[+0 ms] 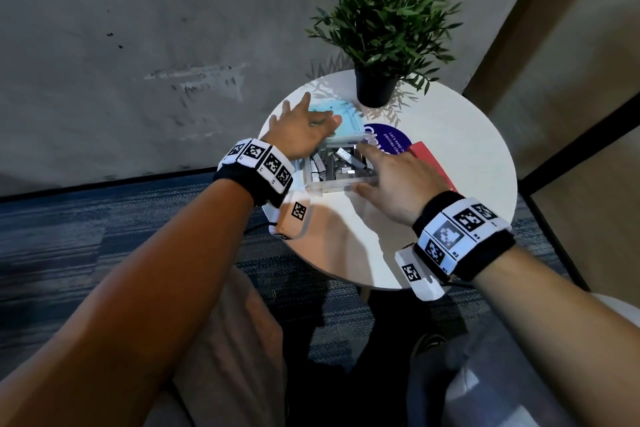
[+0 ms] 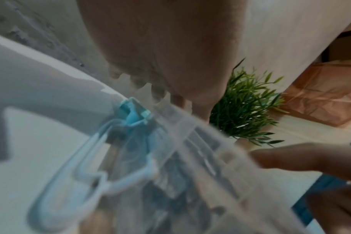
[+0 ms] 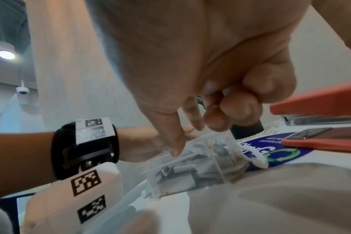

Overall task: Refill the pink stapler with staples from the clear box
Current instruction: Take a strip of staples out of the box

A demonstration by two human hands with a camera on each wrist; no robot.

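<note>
- The clear box [image 1: 341, 173] sits near the middle of the round white table [image 1: 460, 163], a little toward its left half, with loose silver staples [image 1: 337, 163] heaped inside; the right wrist view shows them through the transparent wall [image 3: 192, 171].
- Its lid [image 1: 341, 121], tinted blue, is swung open on the far side and leans back toward the plant pot.
- The left hand [image 1: 304, 130] lies on that lid with fingers spread and mostly straight, thumb toward the box opening; it presses rather than clasps.
- The right hand [image 1: 394, 180] covers the box's right side: in the head view the thumb lies along the near wall and a finger reaches the far right corner; in the wrist view the remaining fingers [image 3: 240, 104] are curled in, one tip down on the rim. It steadies the box between thumb and finger.
- The pink stapler [image 1: 433, 163] lies just right of the box, mostly hidden behind the right hand in the head view; the right wrist view shows it hinged open [image 3: 319, 101], top arm raised above the base.
- A purple round sticker [image 1: 391, 135] lies under the box and stapler.
- The potted plant [image 1: 384, 24] stands at the table's far edge, just behind the lid.
- The near half of the tabletop, from the box to the near rim, is bare white surface; the box's left wall is close to the left rim.
- Blue carpet [image 1: 69, 236] lies beyond the edge.
</note>
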